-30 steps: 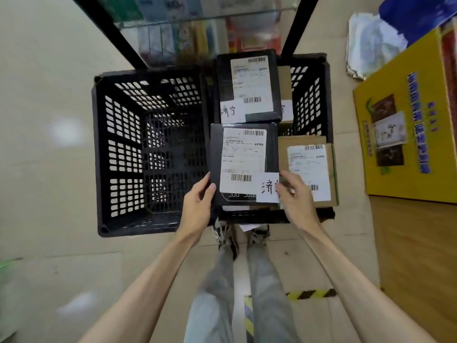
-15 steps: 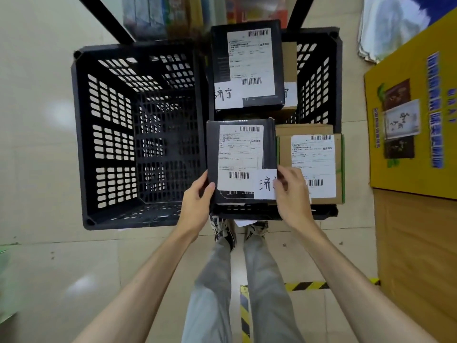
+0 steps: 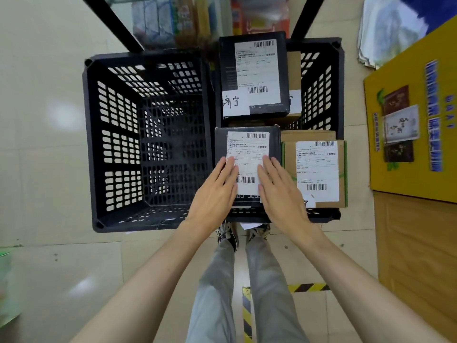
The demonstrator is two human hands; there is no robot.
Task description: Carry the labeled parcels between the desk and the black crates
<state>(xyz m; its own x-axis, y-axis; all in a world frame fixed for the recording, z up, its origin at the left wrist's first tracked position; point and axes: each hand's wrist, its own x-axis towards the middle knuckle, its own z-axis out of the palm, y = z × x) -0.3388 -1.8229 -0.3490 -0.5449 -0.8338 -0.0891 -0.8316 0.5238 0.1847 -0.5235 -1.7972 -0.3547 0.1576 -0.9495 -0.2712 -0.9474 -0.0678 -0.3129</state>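
Two black crates stand side by side on the floor below me. The left crate (image 3: 116, 144) has nothing in it. The right crate (image 3: 324, 90) holds several labeled parcels. A black parcel (image 3: 247, 142) lies at its near left, and my left hand (image 3: 217, 191) and my right hand (image 3: 279, 191) both rest flat on top of it, fingers straight. A brown cardboard parcel (image 3: 319, 169) sits beside it on the right. Another black parcel (image 3: 254, 73) lies at the far side, over a brown box (image 3: 294, 70).
A yellow cardboard box (image 3: 415, 134) stands to the right of the crates, above a wooden surface (image 3: 415, 243). Black shelf legs (image 3: 108, 21) rise behind the crates. Yellow-black hazard tape (image 3: 247, 313) runs on the floor between my feet.
My hands let go of the near black parcel's sides and now lie flat on its top. The parcel has settled lower into the right crate.
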